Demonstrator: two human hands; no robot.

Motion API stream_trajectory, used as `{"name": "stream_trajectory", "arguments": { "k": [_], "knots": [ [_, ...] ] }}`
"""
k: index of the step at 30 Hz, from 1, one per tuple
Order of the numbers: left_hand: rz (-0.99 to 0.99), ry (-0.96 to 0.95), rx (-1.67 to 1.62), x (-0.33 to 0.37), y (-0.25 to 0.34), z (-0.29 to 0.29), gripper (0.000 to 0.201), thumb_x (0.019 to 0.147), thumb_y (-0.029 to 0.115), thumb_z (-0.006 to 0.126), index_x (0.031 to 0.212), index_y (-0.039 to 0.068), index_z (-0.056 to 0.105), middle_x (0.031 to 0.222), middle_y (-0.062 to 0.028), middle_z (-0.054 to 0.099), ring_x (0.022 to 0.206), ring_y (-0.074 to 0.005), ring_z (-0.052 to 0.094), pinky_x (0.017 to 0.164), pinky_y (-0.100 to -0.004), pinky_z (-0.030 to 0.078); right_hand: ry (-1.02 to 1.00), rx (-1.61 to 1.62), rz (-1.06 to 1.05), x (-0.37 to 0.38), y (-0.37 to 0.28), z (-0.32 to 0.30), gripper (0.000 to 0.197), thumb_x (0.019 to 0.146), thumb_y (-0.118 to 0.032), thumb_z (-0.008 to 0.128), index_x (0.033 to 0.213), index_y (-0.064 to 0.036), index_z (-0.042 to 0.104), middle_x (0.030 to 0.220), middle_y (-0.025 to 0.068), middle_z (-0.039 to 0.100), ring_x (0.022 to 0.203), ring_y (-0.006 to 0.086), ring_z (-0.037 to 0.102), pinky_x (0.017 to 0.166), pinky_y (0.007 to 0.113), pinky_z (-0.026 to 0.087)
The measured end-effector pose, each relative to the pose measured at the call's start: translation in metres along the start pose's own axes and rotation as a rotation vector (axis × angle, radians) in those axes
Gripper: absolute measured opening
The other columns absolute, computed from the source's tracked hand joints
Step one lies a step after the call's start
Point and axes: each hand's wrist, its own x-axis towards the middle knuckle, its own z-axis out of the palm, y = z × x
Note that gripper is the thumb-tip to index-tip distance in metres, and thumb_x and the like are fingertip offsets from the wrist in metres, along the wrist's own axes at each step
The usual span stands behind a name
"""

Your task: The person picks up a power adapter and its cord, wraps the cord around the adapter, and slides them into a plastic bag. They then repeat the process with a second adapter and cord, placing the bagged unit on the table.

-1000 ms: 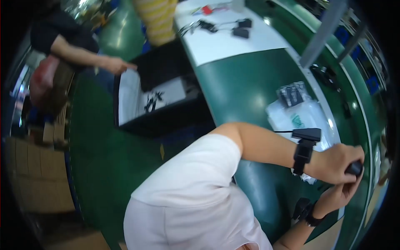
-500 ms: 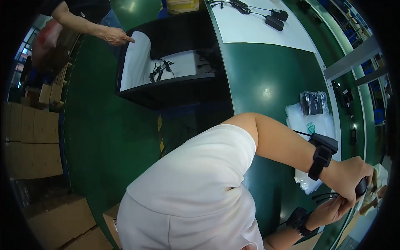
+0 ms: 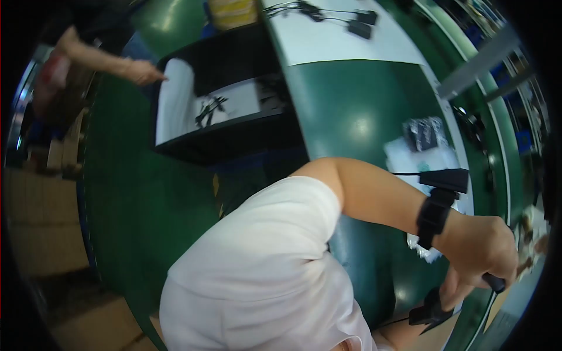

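Observation:
My left hand [image 3: 483, 248] reaches across to the right edge of the workbench with its fingers curled round a small black housing [image 3: 494, 283]. Most of that piece is covered by the fingers, so its exact kind does not show. Just below, my right hand [image 3: 454, 291] is close against the left one and largely hidden behind it; its fingers cannot be seen. Both wrists wear black strapped devices. Next to my left forearm lie clear plastic bags [image 3: 404, 158], and a dark item wrapped in clear film [image 3: 424, 133] rests on them.
A black bin [image 3: 228, 137] holding black cables [image 3: 209, 110] stands left of the green workbench [image 3: 351, 111]. Black power adapters [image 3: 360, 26] lie on white sheeting at the far end. Another person's hand [image 3: 143, 72] points at the bin. Cardboard boxes [image 3: 44, 222] are stacked on the left.
My left hand has turned and dropped slightly, with the black housing now lower. My right hand has slipped further behind it. The view has shifted, and the other person's hand still points at the bin.

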Motion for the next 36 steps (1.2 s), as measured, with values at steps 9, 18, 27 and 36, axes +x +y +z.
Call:
{"name": "stream_trajectory", "arguments": {
  "k": [9,18,27,36],
  "knots": [
    [-0.016,-0.437,0.043,0.01,-0.005,-0.04,0.036,0.062,0.0,0.071,0.094,0.003,0.054,0.094,-0.0208,0.059,0.076,-0.033,0.06,0.065,-0.0347,0.05,0.005,0.059,0.382,0.011,0.016,-0.004,0.017,0.083,-0.012,0.056,0.088,0.004,0.062,0.076,0.0039,0.058,0.076,0.0102,0.052,0.064,0.022,0.04],
    [0.01,-0.568,-0.075,-0.005,0.022,0.01,0.049,0.058,-0.009,0.072,0.097,0.007,0.048,0.103,-0.0224,0.058,0.084,-0.034,0.062,0.077,-0.0381,0.051,-0.227,0.569,0.973,0.031,0.003,-0.039,0.024,0.087,-0.02,0.056,0.094,0.002,0.061,0.085,0.0072,0.063,0.073,0.0127,0.06,0.067,0.025,0.049],
    [-0.356,-0.465,-0.281,-0.022,0.026,0.016,0.055,0.061,-0.009,0.073,0.105,0.007,0.044,0.101,-0.0235,0.059,0.092,-0.03,0.061,0.077,-0.0356,0.05,0.022,0.855,0.983,0.021,0.006,-0.037,0.02,0.087,-0.012,0.051,0.102,0.0008,0.054,0.088,0.0068,0.06,0.077,0.01,0.058,0.07,0.023,0.05],
    [-0.707,-0.007,-0.285,-0.015,0.018,0.021,0.043,0.063,0.0,0.076,0.097,0.0,0.05,0.093,-0.0144,0.062,0.086,-0.0175,0.06,0.077,-0.0285,0.049,-0.179,0.602,0.556,0.009,-0.005,-0.036,0.043,0.092,-0.027,0.045,0.12,0.0059,0.046,0.109,0.0098,0.057,0.096,0.0139,0.055,0.085,0.026,0.043]
  ]
}}
